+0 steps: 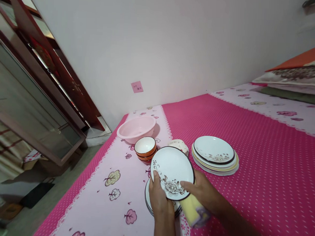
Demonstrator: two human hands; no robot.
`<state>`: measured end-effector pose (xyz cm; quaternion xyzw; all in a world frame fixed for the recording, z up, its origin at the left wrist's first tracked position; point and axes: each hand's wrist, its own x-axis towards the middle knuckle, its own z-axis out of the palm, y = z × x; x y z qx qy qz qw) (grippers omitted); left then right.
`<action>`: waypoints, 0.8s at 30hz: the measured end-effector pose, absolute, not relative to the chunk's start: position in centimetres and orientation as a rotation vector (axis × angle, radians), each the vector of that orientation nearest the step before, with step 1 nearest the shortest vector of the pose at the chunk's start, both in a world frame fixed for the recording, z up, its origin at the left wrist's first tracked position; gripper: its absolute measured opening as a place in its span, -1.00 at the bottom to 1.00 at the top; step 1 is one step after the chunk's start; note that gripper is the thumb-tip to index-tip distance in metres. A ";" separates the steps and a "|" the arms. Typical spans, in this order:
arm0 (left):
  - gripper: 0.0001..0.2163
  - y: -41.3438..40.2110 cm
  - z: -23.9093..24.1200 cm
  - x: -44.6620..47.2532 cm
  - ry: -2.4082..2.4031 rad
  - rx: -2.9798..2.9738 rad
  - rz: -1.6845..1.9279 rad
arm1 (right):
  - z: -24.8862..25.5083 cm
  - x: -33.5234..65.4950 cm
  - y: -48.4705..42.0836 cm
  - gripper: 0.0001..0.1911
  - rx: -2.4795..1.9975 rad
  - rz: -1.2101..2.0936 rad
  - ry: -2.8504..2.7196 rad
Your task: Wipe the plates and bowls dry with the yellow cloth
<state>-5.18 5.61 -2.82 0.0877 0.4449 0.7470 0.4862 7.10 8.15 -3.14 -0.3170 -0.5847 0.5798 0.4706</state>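
Note:
A white plate (172,169) with a dark rim and a brown flower print is held up, tilted toward me, between both hands. My left hand (159,196) is closed on its lower left edge, thumb on the face. At the right edge, my right hand (202,189) grips the plate with the thumb over the rim. A yellow cloth (191,210) with a purplish patch hangs beneath the right hand; the fingers behind the plate are hidden. Below the held plate lies a stack of dark-rimmed plates (148,199), partly covered by my left hand.
Right of the held plate is a taller plate stack (215,151). Orange-brown bowls (145,147) are nested at the left, before a pink basin (136,128). A patterned white dish (179,145) sits behind. Everything rests on a pink bedspread (261,181) against a wall (160,45).

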 end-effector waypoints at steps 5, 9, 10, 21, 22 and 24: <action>-0.45 5.4 -2.9 -5.0 1.364 0.664 1.790 | -3.0 8.6 8.7 -0.46 -0.971 0.947 -1.528; -0.37 4.2 -1.8 -3.0 1.371 1.016 1.768 | -4.0 8.6 8.5 -0.51 -1.094 0.440 -1.672; -0.36 3.9 -1.5 -2.4 1.278 1.028 1.703 | -4.4 8.3 8.3 -0.55 -1.092 0.309 -1.713; -0.56 3.3 -0.9 -2.2 0.792 0.509 1.691 | -2.3 7.5 5.7 -0.38 -1.062 -0.311 -2.014; -0.59 3.4 -0.9 -2.4 0.724 0.442 1.703 | -2.0 8.0 5.7 -0.36 -1.052 -0.270 -2.033; -0.65 3.7 -0.8 -2.8 0.629 0.338 1.706 | -1.3 9.2 5.8 -0.37 -0.984 -0.193 -2.062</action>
